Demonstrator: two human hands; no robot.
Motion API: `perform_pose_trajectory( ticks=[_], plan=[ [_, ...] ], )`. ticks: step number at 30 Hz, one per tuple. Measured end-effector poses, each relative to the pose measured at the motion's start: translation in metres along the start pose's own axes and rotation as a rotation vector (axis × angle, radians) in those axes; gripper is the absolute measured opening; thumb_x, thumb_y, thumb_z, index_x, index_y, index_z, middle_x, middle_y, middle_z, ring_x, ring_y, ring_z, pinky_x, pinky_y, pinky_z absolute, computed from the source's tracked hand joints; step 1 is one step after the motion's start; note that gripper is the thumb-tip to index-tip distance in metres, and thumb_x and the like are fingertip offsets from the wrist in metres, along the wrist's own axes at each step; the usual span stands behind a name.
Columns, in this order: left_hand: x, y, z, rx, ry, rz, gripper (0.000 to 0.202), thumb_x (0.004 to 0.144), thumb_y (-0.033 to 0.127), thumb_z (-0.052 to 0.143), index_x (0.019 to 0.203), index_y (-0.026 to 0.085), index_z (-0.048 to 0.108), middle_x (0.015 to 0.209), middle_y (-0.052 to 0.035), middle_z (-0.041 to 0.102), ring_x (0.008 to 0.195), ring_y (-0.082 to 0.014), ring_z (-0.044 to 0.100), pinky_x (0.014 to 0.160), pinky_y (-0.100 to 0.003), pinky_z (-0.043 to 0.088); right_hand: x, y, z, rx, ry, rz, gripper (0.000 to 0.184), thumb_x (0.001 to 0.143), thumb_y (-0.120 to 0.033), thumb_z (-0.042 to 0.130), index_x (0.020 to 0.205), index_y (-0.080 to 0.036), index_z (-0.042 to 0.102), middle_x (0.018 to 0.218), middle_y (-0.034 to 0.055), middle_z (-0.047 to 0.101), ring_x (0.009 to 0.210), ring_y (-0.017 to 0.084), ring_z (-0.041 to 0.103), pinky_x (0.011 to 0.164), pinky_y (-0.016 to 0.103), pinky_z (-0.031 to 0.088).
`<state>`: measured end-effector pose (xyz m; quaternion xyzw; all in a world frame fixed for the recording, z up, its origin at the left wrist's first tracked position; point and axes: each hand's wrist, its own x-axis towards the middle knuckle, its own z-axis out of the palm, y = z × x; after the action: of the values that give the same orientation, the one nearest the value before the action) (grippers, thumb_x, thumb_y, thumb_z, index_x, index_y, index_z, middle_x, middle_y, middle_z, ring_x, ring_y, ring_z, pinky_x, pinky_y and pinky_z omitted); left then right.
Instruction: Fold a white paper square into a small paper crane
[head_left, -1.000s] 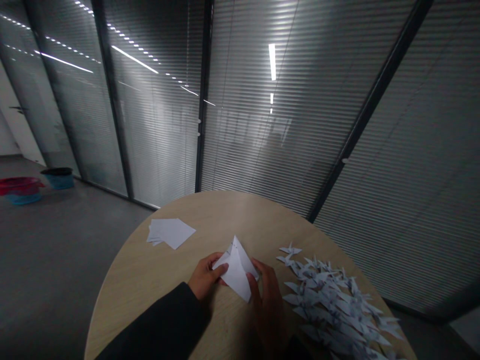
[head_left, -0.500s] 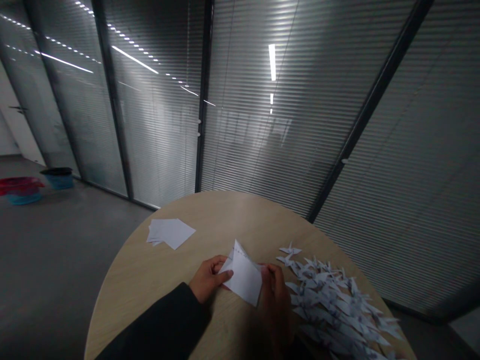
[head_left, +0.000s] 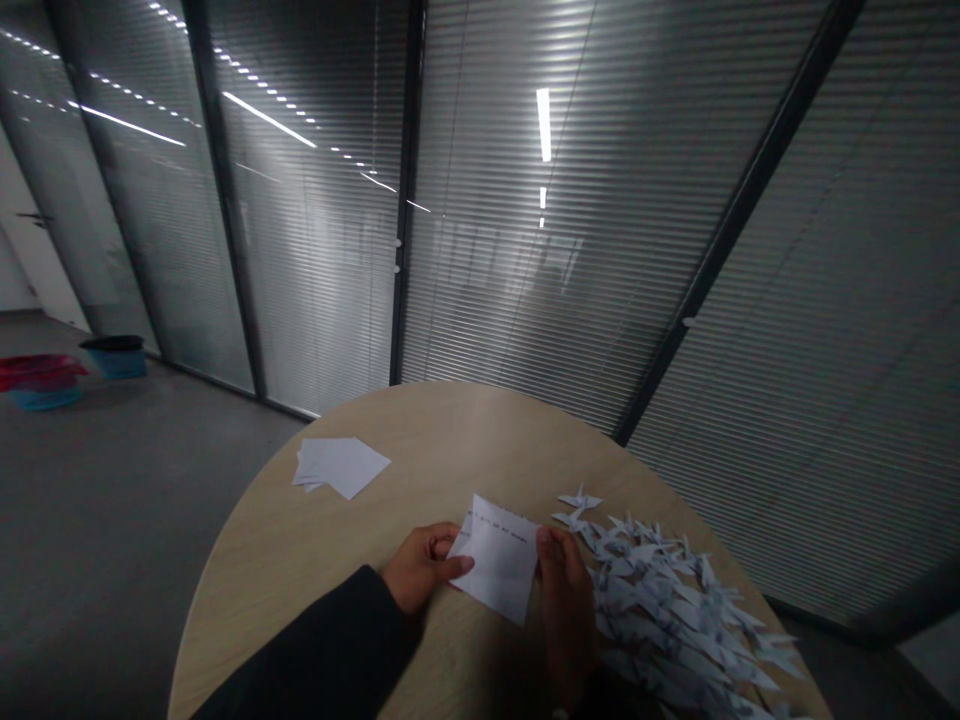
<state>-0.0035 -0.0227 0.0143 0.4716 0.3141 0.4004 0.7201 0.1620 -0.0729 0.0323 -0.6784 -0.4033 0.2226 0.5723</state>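
The left hand (head_left: 424,570) is pinching the left edge of the paper sheet (head_left: 499,570) in its grip, thumb on top. The right hand (head_left: 566,600) is pinching the right edge in the same way. The sheet is hanging between them, just above the near part of the desk (head_left: 450,430). A second ago it was standing as a peaked shape; now it is lying spread out nearly flat, so the fold seems to be opening rather than closing. A pile of folded paper cranes (head_left: 660,610) is crowding the right hand. A stack of flat sheets (head_left: 341,465) is lying well apart to the left.
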Motion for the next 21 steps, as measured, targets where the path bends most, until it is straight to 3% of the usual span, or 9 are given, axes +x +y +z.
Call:
perform_pose_trajectory(
  ticks=[21],
  plan=[
    [-0.0047,0.0026,0.0022,0.052,-0.076,-0.012,0.043,0.047,0.039,0.087,0.075,0.011,0.071,0.058,-0.0025,0.07,0.049,-0.012,0.059,0.056,-0.025,0.047,0.0031,-0.0004,-0.0056,0.046,-0.063,0.027,0.039,0.072,-0.058,0.047,0.075,-0.021,0.057,0.067,0.0015,0.061,0.063,0.02,0.056,0.057,0.029,0.043]
  ],
)
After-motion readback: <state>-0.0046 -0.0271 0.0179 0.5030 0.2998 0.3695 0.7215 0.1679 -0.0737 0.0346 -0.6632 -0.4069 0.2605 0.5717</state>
